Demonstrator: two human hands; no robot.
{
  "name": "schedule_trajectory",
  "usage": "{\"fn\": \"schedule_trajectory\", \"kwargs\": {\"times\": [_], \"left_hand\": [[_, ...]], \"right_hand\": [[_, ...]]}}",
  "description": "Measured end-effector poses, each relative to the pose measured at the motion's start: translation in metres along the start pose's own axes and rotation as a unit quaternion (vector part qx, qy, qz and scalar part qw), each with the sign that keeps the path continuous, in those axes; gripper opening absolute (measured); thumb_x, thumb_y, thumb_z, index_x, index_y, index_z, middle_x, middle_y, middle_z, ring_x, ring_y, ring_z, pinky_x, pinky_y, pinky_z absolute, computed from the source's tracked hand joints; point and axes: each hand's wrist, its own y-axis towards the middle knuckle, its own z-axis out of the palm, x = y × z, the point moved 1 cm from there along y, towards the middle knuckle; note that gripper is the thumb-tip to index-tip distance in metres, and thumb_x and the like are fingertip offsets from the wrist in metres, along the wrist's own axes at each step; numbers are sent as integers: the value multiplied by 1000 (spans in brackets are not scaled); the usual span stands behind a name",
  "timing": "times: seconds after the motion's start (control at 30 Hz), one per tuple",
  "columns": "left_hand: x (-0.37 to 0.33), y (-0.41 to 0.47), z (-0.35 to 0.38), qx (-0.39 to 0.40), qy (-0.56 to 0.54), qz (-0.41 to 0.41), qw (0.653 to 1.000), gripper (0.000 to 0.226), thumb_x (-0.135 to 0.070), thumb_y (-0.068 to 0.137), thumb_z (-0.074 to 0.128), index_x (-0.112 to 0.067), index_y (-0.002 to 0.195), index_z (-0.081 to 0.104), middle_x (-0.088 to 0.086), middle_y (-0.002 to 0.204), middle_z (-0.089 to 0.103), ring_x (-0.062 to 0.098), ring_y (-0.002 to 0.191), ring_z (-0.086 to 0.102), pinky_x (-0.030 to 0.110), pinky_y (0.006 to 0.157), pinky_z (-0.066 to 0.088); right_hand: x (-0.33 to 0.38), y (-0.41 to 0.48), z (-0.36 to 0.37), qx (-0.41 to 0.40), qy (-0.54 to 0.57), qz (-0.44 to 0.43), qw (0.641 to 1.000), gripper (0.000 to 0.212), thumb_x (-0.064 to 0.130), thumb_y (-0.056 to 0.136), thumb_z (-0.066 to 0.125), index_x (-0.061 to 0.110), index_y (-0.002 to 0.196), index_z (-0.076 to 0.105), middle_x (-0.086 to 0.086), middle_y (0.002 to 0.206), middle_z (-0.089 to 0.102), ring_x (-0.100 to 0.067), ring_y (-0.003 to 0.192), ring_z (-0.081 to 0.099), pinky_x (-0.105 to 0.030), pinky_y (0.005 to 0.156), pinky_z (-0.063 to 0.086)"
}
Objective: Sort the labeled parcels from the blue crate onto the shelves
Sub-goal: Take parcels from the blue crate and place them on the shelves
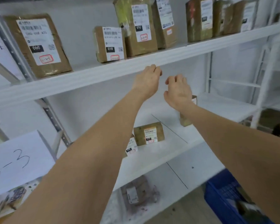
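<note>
**Fingers (157,70) loose and empty below the upper shelf (87,78)**

The fingers of the left hand (147,80) were loosely curled and held nothing. Their tips were right at the front edge of the upper shelf, though whether they touched it could not be told. The right hand (179,92), just beside it at the centre of the frame, had relaxed fingers, slightly apart, and was also empty.

Nearest, at the lower right, stood the blue crate (223,189), its contents too blurred to make out. A paper sign (18,159) reading "-3" hung at the lower left. A blurred parcel (133,192) lay on the bottom shelf (173,191).

On the middle shelf (162,157) sat a brown parcel (149,133) labelled 010. A smaller parcel (131,147) just left of it was partly hidden by the left forearm, and another box (185,121) stood behind the right wrist.

Farthest, on the upper shelf, the 060 parcel (37,44) stood upright at the upper left. A small 010 parcel (109,44) stood against a taller 010 parcel (136,28) at the top centre, and more parcels (217,18) lined the upper right.
</note>
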Motion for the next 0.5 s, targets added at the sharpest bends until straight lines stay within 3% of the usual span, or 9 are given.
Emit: {"fn": "schedule_trajectory", "kwargs": {"times": [0.27, 0.5], "left_hand": [[-142, -17, 111, 164, -51, 0, 985, 37, -8, 88, 49, -11, 125, 47, 9, 127, 44, 26, 122, 42, 41, 86, 45], [-263, -29, 187, 241, -59, 6, 969, 35, -6, 91, 45, -11, 125, 48, 8, 128, 46, 25, 117, 48, 36, 79, 42]], "right_hand": [[-161, -64, 24, 109, -55, 30, 992, 30, 15, 89, 52, 12, 119, 53, -15, 122, 43, -32, 113, 41, -37, 85, 42], [-291, -100, 33, 222, -67, 52, 971, 31, 18, 92, 52, 17, 122, 54, -8, 128, 38, -25, 119, 36, -34, 90, 43]]}}
